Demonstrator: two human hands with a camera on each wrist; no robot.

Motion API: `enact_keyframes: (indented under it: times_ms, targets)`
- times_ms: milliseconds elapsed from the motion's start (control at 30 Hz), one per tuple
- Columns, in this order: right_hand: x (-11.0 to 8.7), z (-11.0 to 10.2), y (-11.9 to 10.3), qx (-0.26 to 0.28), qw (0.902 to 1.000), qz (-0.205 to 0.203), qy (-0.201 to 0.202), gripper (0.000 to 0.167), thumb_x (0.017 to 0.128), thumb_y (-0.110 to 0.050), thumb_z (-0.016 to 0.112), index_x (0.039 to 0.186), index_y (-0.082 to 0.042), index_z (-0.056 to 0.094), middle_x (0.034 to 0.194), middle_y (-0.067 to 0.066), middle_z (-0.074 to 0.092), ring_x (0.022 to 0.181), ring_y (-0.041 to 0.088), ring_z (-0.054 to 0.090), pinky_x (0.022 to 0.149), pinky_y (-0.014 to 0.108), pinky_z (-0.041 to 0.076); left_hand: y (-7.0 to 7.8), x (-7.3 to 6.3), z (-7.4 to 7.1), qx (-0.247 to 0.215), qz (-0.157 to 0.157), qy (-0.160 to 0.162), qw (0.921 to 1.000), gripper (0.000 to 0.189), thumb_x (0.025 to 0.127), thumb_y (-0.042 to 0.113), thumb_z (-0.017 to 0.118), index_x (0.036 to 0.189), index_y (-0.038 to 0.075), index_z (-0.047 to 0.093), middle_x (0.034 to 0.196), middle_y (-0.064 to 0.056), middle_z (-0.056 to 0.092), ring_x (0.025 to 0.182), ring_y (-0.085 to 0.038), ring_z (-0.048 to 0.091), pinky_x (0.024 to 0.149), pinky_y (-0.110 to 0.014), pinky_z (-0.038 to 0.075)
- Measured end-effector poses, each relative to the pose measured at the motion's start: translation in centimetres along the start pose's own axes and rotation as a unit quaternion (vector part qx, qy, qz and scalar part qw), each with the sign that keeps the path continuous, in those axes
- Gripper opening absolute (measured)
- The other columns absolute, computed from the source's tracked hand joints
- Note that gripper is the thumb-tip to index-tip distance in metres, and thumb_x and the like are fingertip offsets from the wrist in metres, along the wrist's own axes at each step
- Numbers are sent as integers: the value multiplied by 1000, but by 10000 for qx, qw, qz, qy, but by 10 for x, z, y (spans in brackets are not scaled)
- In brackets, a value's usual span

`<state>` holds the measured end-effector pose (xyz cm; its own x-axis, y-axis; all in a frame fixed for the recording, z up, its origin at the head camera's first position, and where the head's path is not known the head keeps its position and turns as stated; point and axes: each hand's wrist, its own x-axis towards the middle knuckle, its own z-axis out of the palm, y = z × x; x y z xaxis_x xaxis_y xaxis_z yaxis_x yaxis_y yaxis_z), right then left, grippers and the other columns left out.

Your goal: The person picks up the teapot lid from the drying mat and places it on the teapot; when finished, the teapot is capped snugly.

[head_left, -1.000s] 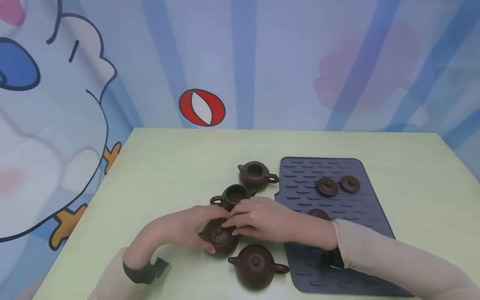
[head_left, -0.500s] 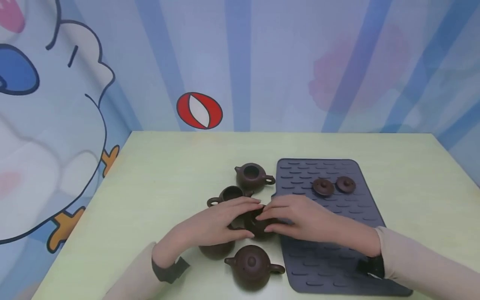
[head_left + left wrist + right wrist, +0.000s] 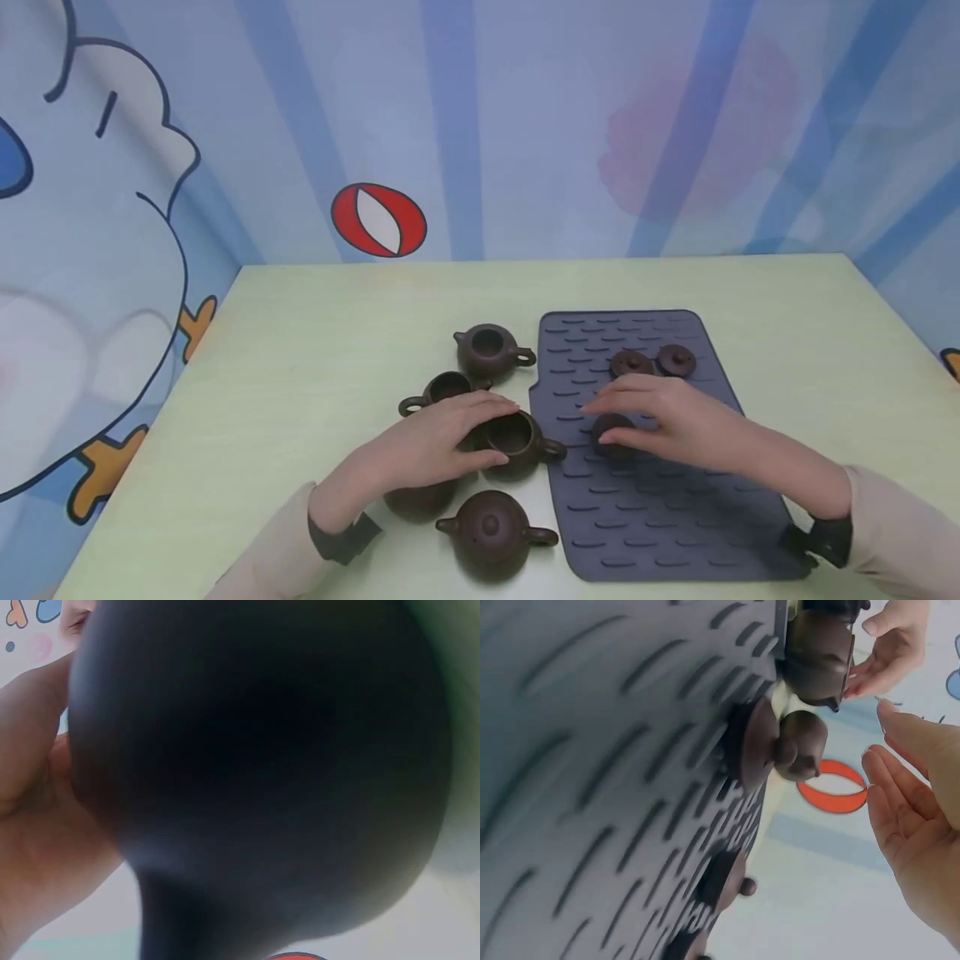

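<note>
My left hand (image 3: 431, 442) curls its thumb and fingers around the left side of an open dark-brown teapot (image 3: 528, 467), whose handle points right toward the mat. Below its wrist a second teapot (image 3: 420, 502) is partly hidden. A dark rounded body (image 3: 262, 765) fills most of the left wrist view. Over the grey mat (image 3: 637, 517) my right hand (image 3: 675, 421) is relaxed above a small round teapot lid (image 3: 611, 435). In the right wrist view the fingers (image 3: 889, 795) are apart from that lid (image 3: 754, 746), which lies knob up.
Two more lids, one left (image 3: 632, 363) and one right (image 3: 677, 360), lie farther back on the mat. Behind the left hand stand two open teapots, the nearer (image 3: 448, 385) and the farther (image 3: 491, 354). A lidded teapot (image 3: 491, 533) stands at the front of the pale table (image 3: 322, 342).
The left hand moved right from a lidded teapot to the open teapot. The right hand moved right, away from the teapots to over the lid on the mat. The head view shifted slightly.
</note>
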<state>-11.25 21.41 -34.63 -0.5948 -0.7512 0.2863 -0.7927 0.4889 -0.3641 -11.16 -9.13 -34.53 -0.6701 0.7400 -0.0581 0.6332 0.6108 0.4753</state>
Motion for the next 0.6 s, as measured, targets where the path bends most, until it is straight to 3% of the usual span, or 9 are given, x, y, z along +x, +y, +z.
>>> enact_keyframes:
  times_ms: [333,600]
  targets:
    - [-18,5,12,-222,9995,199,63,35,75,-14,77,108,-16,68,105,-4,64,89,11,63,67,24,54,-3,6,1,56,54,-109,9999,60,87,37,64,137,10,46,137,-3,48,130,-17,40,108,-35,33]
    - [-18,14,20,-232,9973,611,-333,29,80,-16,73,109,-18,69,107,-4,66,95,13,63,74,28,55,-6,9,1,-18,80,-121,9999,59,86,37,67,134,8,49,132,-4,52,126,-16,44,106,-34,36]
